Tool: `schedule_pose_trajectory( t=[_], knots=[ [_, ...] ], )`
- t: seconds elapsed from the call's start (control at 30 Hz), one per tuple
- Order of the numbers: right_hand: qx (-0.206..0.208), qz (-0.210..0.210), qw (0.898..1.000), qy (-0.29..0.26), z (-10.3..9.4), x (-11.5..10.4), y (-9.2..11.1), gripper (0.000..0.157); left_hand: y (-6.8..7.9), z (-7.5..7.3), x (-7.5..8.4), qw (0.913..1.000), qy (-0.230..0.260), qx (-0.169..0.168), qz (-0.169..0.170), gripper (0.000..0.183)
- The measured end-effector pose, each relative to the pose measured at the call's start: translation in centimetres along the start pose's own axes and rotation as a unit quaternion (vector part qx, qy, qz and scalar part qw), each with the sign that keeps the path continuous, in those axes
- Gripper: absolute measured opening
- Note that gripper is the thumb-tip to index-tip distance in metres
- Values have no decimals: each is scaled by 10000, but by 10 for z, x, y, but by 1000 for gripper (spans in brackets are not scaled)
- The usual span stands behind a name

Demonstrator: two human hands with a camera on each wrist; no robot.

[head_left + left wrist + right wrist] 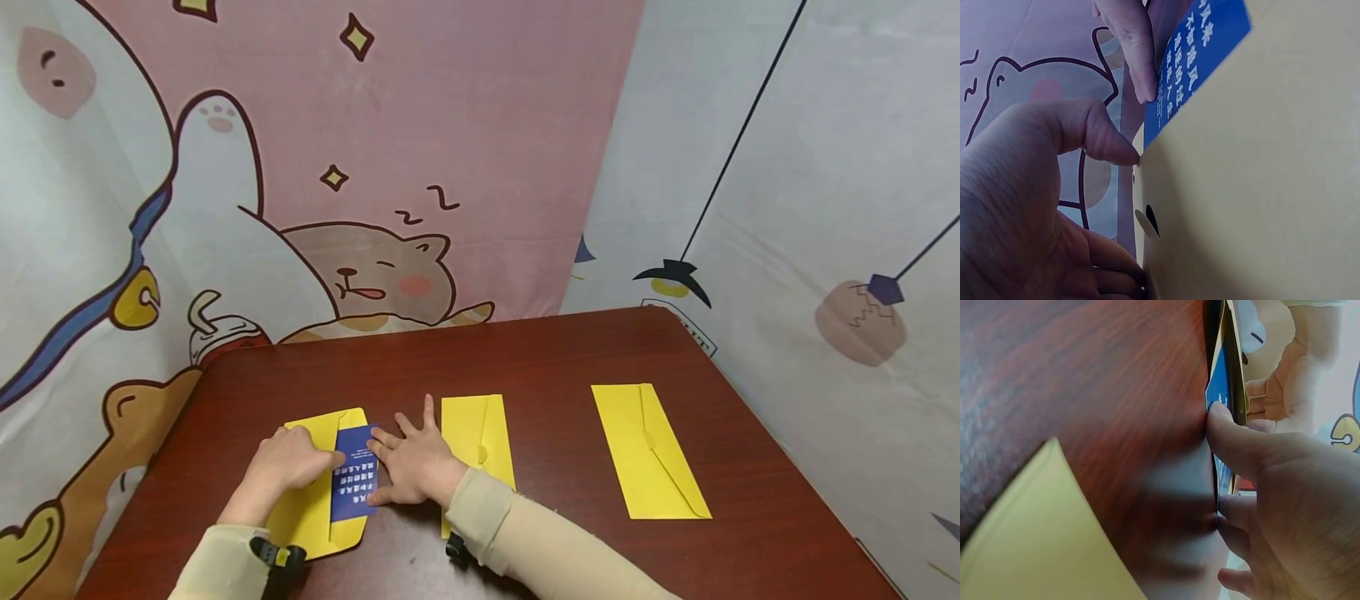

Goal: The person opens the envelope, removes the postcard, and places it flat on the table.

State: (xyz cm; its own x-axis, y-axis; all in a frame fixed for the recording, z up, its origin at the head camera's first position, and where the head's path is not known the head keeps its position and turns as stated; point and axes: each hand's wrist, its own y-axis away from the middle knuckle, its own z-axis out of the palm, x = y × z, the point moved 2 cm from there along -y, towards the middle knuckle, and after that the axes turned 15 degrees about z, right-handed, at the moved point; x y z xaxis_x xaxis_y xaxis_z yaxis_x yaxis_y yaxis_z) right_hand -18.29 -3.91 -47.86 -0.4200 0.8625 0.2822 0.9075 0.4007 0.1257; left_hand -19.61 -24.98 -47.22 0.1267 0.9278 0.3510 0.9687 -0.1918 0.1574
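Observation:
A yellow envelope (303, 525) lies at the left of the table, with a blue card (354, 475) printed in white characters partly inside its open side. My left hand (291, 460) holds the envelope, its thumb at the edge of the opening beside the card. In the left wrist view the thumb bends onto that edge, and the other fingers (1116, 265) curl lower down near a small slit. My right hand (415, 462), fingers spread, touches the card's outer edge with thumb and fingertips. The card's inner part is hidden within the envelope.
A second yellow envelope (474, 421) lies beside my right hand, partly under the forearm. Farther right is a third yellow envelope (651, 454), its flap closed. The dark red-brown table (555, 358) backs onto a cartoon-printed cloth (517, 167).

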Motion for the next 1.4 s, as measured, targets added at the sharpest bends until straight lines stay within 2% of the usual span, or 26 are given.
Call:
schedule_pose_trajectory(
  t=[0.4,0.57,0.7,0.77,0.8,0.87,0.9,0.97,1.03,1.13,1.3,1.33,1.37,1.4],
  knots=[
    [-61,-72,9996,-261,1,7,1,90,0,0,2,10000,-24,-43,-47,69],
    [-124,-222,9965,-795,1,8,0,90,0,-1,1,10000,-44,-41,-33,69],
    [-149,-365,9839,-1742,1,9,-1,87,0,-1,1,9999,-67,-78,-22,69],
    [-123,-377,9704,-2382,1,9,-1,84,0,-1,1,9999,-59,-90,-15,69],
    [-97,-350,9604,-2761,1,9,-1,83,0,-1,0,9999,-46,-89,-14,68],
    [25,-225,9339,-3568,1,10,-2,79,0,-1,0,10000,-13,-81,-14,66],
    [78,-119,9166,-3996,1,10,-2,78,0,0,-1,10000,4,-72,-15,65],
    [140,107,8712,-4906,1,10,-4,77,0,0,-1,10000,20,-51,-12,63],
    [102,363,8183,-5736,2,9,-5,75,0,0,-1,10000,32,-45,-31,63],
    [-167,777,7377,-6705,4,6,-5,73,0,0,-2,10000,53,-41,-69,65],
    [-1069,1056,5804,-8003,9,-4,-4,54,1,-1,-1,9999,93,-24,-118,68],
    [-1244,1074,5525,-8172,10,-6,-3,48,1,0,-1,9999,90,-20,-117,67],
    [-1396,1051,5255,-8327,10,-8,-3,43,2,0,-2,9999,100,-16,-97,67],
    [-1501,1062,5092,-8408,10,-10,-3,39,2,0,-2,9999,91,-15,-93,67]
  ],
)
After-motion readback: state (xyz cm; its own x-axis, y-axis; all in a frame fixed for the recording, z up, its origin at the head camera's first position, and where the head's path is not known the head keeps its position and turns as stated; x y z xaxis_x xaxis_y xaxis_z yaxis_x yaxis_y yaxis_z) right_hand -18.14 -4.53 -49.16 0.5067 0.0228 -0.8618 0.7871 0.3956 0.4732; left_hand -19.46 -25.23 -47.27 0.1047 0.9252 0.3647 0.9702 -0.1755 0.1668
